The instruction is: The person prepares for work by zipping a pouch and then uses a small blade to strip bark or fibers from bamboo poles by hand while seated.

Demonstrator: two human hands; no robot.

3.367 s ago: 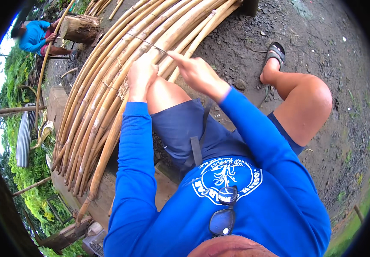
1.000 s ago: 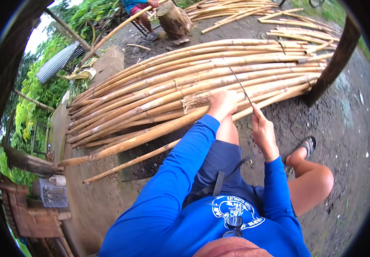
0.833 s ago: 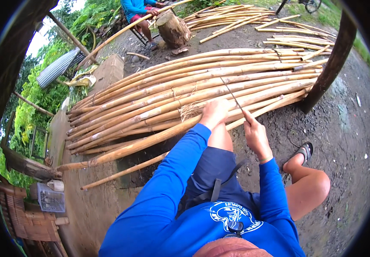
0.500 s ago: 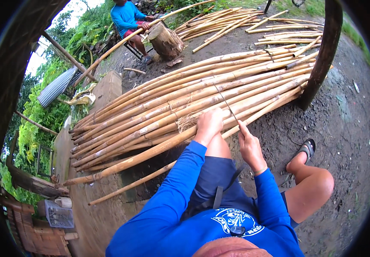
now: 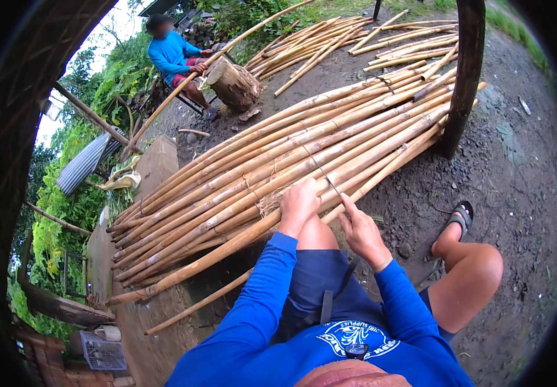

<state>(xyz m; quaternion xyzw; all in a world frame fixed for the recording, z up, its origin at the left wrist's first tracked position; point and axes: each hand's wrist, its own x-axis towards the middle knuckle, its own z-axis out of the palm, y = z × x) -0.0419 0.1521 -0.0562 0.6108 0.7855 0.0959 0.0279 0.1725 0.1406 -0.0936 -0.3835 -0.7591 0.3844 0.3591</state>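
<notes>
My left hand (image 5: 299, 205) is closed around a long tan bamboo pole (image 5: 227, 246), the nearest one, which slants across in front of my lap. To the right of it, my right hand (image 5: 361, 233) is closed on a tool with a long, thin, dark blade (image 5: 320, 168). Its handle is hidden in my fingers. The blade points away from me and crosses over the poles. Pale shavings (image 5: 271, 202) cling beside my left hand. Beyond both hands lies a wide row of bamboo poles (image 5: 227, 174), side by side.
A dark upright post (image 5: 464, 84) stands at the row's right end. Farther back, a seated person (image 5: 169, 55) holds a long pole (image 5: 156, 115) beside a tree stump (image 5: 233, 85). More poles (image 5: 324, 45) lie on the ground. A plastic crate (image 5: 102, 351) sits at lower left.
The view has shifted, so the scene sits lower and farther left, and the seated person's head has come into view. Both hands keep about the same place against the poles.
</notes>
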